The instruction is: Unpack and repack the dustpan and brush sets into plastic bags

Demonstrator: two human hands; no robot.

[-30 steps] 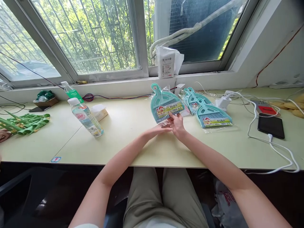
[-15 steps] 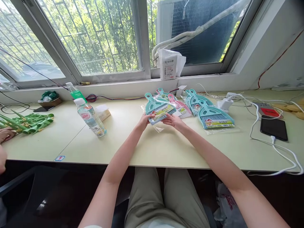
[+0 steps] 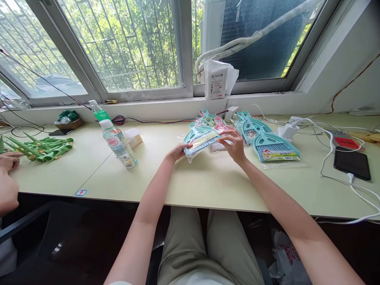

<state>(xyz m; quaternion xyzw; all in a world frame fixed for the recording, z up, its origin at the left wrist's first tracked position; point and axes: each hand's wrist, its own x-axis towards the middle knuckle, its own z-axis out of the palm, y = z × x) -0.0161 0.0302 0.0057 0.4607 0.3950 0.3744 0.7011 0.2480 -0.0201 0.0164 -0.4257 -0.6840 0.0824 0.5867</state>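
Observation:
A teal mini dustpan and brush set, wrapped in clear plastic with a printed label, is held tilted above the table. My left hand grips its lower left corner, the thumb on top. At the right end, my right hand has its bent fingers closed on the edge of the wrapper. Behind the held set lies a pink wrapped set, partly covered, with another set farther back. More teal wrapped sets lie to the right of my right hand.
Two plastic bottles and a tissue box stand at left. Beyond them, a co-worker's hand is by a pile of green, leaf-like pieces. A phone, white cables and a charger occupy the right side.
My right hand has moved from under the set's lower right to its upper right edge, fingers now bent over it. The set is tilted more, its right end raised. The view has shifted slightly.

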